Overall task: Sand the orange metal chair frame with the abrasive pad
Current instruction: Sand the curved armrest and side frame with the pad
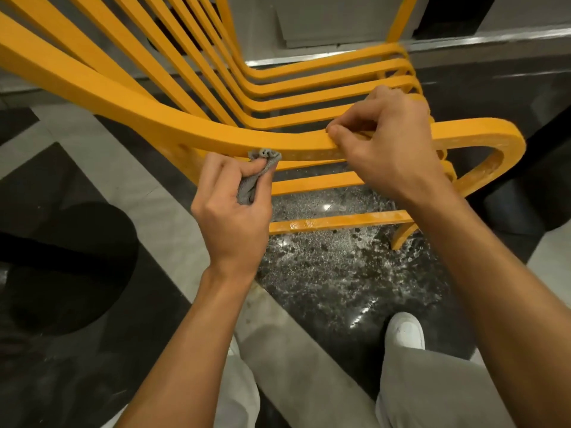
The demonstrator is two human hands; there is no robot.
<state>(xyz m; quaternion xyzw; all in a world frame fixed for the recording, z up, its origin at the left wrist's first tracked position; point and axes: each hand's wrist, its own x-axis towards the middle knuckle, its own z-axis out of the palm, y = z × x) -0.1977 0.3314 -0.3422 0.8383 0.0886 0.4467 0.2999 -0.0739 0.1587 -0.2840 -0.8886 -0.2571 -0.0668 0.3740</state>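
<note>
The orange metal chair frame [148, 115] fills the upper half of the head view, its nearest curved bar sweeping from upper left to a rounded loop at the right. My left hand [230, 208] pinches a crumpled grey abrasive pad [258, 171] and holds its top against the underside of that near bar. My right hand [386, 143] grips the same bar further right, fingers curled over its top and thumb along the front edge. Pale scuffed patches show on the bar and the loop near my right hand.
Several parallel orange slats [309, 88] run behind the near bar. Below lies a polished dark speckled floor [324, 273] with pale tile bands. My white shoe [404, 330] and light trousers stand at the bottom. A grey wall base [309, 32] is behind the chair.
</note>
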